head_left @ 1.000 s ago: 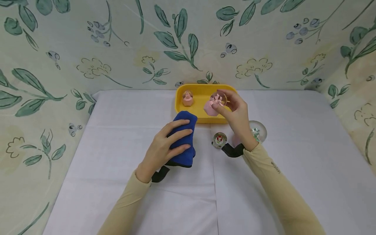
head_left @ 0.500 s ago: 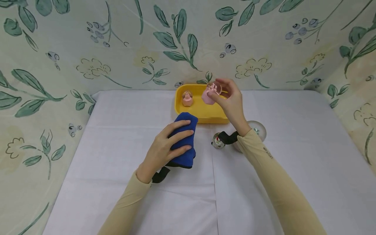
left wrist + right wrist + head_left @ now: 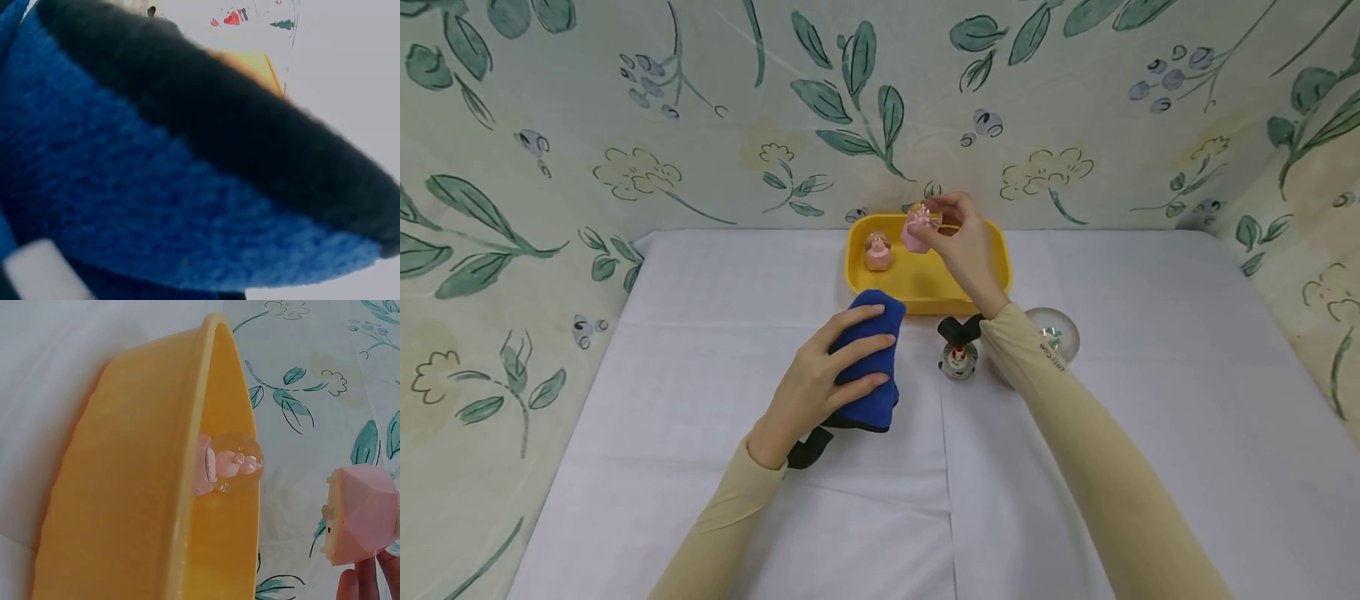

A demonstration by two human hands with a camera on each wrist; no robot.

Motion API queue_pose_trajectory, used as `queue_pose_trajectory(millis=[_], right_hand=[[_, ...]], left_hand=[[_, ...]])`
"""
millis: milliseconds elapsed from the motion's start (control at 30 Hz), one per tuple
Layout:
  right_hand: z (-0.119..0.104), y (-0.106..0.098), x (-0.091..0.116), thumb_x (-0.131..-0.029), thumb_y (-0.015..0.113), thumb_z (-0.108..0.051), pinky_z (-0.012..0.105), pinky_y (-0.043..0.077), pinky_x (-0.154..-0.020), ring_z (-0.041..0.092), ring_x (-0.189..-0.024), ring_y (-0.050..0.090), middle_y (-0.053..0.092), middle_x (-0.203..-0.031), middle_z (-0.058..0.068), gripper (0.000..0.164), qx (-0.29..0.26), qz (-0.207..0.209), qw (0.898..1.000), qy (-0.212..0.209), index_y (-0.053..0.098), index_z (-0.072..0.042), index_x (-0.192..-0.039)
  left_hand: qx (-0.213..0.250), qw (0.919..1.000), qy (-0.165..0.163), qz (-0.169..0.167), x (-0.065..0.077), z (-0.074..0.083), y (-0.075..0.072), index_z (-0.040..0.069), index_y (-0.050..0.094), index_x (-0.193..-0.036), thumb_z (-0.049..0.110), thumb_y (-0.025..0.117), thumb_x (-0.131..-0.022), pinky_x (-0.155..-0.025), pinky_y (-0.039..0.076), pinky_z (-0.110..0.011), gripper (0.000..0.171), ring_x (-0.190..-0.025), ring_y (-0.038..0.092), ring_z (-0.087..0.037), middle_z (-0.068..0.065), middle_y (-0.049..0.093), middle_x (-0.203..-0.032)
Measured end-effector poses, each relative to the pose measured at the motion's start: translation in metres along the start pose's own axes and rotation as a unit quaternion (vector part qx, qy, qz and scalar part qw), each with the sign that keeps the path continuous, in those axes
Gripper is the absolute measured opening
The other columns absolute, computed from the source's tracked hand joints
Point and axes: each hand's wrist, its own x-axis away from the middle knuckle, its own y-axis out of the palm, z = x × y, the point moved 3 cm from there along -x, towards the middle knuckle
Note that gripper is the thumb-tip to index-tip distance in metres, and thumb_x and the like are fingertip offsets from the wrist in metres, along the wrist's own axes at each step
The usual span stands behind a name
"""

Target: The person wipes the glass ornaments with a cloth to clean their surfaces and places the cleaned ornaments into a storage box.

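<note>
My right hand (image 3: 958,250) holds a pink-based snow globe (image 3: 916,239) over the back of the yellow tray (image 3: 940,290). In the right wrist view, the globe's faceted pink base (image 3: 365,515) tilts sideways above the tray rim, with fingertips beneath it. A smaller pink snow globe (image 3: 877,252) stands in the tray's left end. My left hand (image 3: 805,383) grips a folded blue cloth (image 3: 871,408) with dark edging in front of the tray, its fingers spread across the top and the thumb hidden. That cloth (image 3: 156,206) fills most of the left wrist view.
In front of the tray stands a small snow globe (image 3: 958,363) with a red and white figure, just below the black wrist strap. A larger clear globe (image 3: 1052,329) is partly covered by the right sleeve. White cloth (image 3: 700,367) covers the table; a leaf-patterned curtain (image 3: 715,100) hangs behind.
My right hand has carried the pink snow globe leftward and back over the tray, toward the smaller one inside. The left hand and blue cloth have hardly moved.
</note>
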Motion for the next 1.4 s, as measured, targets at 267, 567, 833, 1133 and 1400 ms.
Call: queue_pose_trajectory(millis=[267, 567, 833, 1133, 1400], right_hand=[[0.017, 0.010, -0.010, -0.087, 0.071, -0.020, 0.025, 0.043, -0.094, 0.020, -0.105, 0.051, 0.056, -0.122, 0.007, 0.047, 0.018, 0.008, 0.999, 0.040, 0.048, -0.005, -0.126], [0.034, 0.021, -0.019, -0.089, 0.069, -0.019, 0.025, 0.042, -0.093, 0.022, -0.107, 0.047, 0.056, -0.122, 0.008, 0.044, 0.034, 0.011, 0.995, 0.088, 0.049, -0.005, -0.126], [0.051, 0.028, -0.024, -0.090, 0.069, -0.017, 0.027, 0.041, -0.099, 0.023, -0.113, 0.048, 0.053, -0.127, 0.009, 0.045, 0.052, -0.009, 0.992, 0.116, 0.048, -0.005, -0.128], [0.067, 0.031, -0.026, -0.090, 0.068, -0.018, 0.030, 0.038, -0.102, 0.023, -0.116, 0.046, 0.051, -0.131, 0.010, 0.048, 0.059, -0.020, 0.986, 0.153, 0.047, -0.007, -0.132], [0.070, 0.034, -0.027, -0.090, 0.068, -0.017, 0.031, 0.040, -0.101, 0.024, -0.113, 0.048, 0.054, -0.128, 0.011, 0.045, 0.068, -0.024, 0.987, 0.145, 0.048, -0.007, -0.129]], left_hand=[[0.002, 0.9999, -0.008, -0.007, 0.002, -0.001, 0.001, 0.015, 0.062, -0.123, 0.048, 0.050, -0.093, -0.098, 0.044, -0.047, 0.046, -0.127, 0.044, -0.033, -0.008, 0.040, -0.143], [0.005, 0.9999, -0.004, -0.011, 0.000, -0.001, 0.003, 0.014, 0.062, -0.122, 0.049, 0.048, -0.095, -0.099, 0.044, -0.044, 0.046, -0.125, 0.046, -0.031, -0.008, 0.039, -0.143], [0.003, 0.9998, -0.005, -0.020, 0.000, -0.003, 0.006, 0.015, 0.063, -0.122, 0.050, 0.048, -0.094, -0.099, 0.044, -0.044, 0.048, -0.126, 0.046, -0.030, -0.008, 0.039, -0.144], [0.003, 0.9997, -0.007, -0.025, 0.000, -0.003, 0.007, 0.014, 0.064, -0.121, 0.049, 0.047, -0.094, -0.099, 0.044, -0.042, 0.048, -0.127, 0.044, -0.029, -0.008, 0.040, -0.144], [0.005, 0.9995, -0.004, -0.031, 0.001, -0.002, 0.010, 0.013, 0.063, -0.122, 0.048, 0.048, -0.094, -0.102, 0.041, -0.042, 0.047, -0.128, 0.043, -0.030, -0.009, 0.039, -0.143]])
